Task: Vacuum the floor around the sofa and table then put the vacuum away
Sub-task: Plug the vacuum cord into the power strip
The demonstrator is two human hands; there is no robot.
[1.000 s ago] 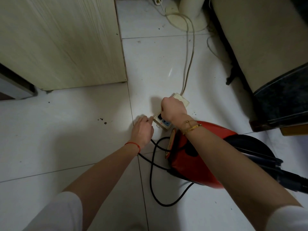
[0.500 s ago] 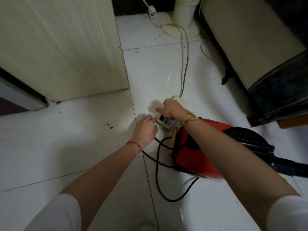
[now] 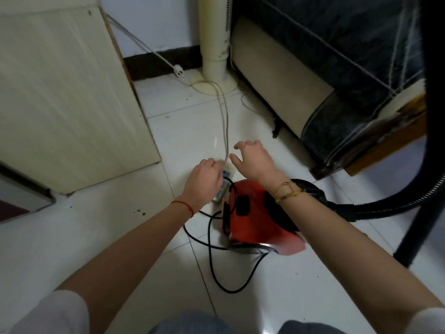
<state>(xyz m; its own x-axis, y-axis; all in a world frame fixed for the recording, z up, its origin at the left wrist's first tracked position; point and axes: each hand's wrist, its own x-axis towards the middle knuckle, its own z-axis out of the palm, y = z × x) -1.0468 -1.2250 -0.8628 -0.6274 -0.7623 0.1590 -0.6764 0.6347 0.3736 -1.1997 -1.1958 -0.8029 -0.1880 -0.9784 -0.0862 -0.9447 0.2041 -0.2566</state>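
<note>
A red canister vacuum [image 3: 257, 220] lies on the white tile floor, and its black hose [image 3: 395, 206] runs off to the right. Its black power cord [image 3: 216, 273] loops over the floor toward a cream power strip [image 3: 218, 197] just left of the vacuum. My left hand [image 3: 204, 182] lies over the strip with fingers curled around it; the fingertips are hidden. My right hand [image 3: 252, 160] hovers above the strip's far end, fingers spread, holding nothing. The dark sofa [image 3: 349, 75] stands at the right.
A light wooden cabinet [image 3: 60, 92] fills the left side. A cream tower fan [image 3: 214, 44] stands at the back by the wall, with pale cables trailing to the strip. A dark tube [image 3: 433, 116] crosses the far right. Crumbs dot the floor at the left.
My right hand has lifted off the power strip and spread its fingers. My left hand has moved from the floor beside the strip onto it. The view has tilted up toward the wall.
</note>
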